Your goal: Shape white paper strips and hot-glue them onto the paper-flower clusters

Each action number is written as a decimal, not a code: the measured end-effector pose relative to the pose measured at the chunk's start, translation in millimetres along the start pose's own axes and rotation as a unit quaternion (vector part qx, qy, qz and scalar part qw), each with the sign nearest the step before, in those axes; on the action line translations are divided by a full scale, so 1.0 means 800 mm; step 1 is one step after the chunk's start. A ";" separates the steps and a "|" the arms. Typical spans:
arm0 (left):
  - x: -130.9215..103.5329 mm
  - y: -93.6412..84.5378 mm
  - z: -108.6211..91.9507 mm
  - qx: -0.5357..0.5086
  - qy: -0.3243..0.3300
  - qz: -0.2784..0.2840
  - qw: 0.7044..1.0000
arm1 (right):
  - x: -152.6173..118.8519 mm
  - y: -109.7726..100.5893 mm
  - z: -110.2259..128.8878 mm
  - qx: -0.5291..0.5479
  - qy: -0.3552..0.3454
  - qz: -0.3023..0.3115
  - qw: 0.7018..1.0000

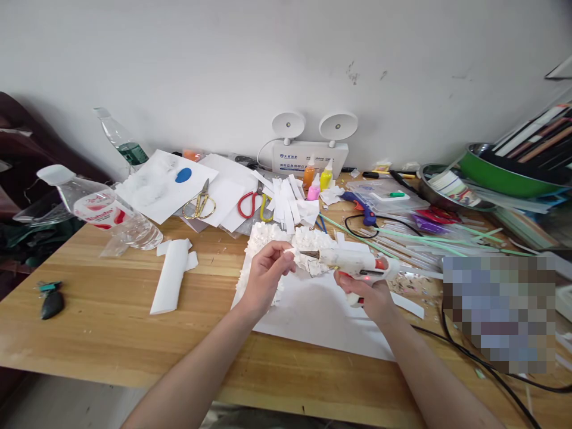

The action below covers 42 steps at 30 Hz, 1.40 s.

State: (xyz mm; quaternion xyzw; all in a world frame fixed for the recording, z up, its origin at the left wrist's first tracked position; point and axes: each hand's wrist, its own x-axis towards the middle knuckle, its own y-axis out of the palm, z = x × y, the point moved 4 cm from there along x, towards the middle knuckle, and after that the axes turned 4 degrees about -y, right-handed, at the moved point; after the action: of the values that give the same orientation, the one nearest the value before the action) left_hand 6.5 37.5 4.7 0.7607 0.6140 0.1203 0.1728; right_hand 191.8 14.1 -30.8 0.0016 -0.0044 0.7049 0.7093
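Observation:
My right hand (366,292) grips a white hot glue gun (348,260) by its handle. A small red light glows on its body, and a clear glue stick (420,272) sticks out of its back end. Pinched in my left hand (269,271) is a small white paper piece (292,256), right at the gun's nozzle. Under both hands lies a white paper sheet (322,322). Clusters of crumpled white paper (313,238) cover its far and left edges.
A folded white paper roll (170,277) and a tilted water bottle (105,208) lie at left. Behind are gold scissors (201,205), red-handled scissors (247,205), paper strips (286,202) and paint bottles (326,177). Glue sticks (429,253) and a black cable (469,357) spread at right.

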 end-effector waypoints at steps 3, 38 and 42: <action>0.000 -0.001 0.001 0.002 -0.001 0.000 1.000 | 0.000 0.000 -0.001 -0.001 0.010 -0.004 1.000; 0.003 -0.010 -0.009 0.010 0.022 -0.042 0.999 | 0.022 -0.021 0.013 -0.161 -0.009 -0.146 0.976; 0.003 -0.011 -0.010 0.020 0.023 -0.045 0.999 | 0.049 -0.048 0.002 -0.245 0.028 -0.220 0.944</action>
State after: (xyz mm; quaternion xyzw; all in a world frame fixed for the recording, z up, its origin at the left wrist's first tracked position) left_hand -4.4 42.2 8.4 0.7329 0.6534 0.1175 0.1487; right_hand 230.2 53.1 -29.0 -0.1916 -0.1568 0.5084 0.8248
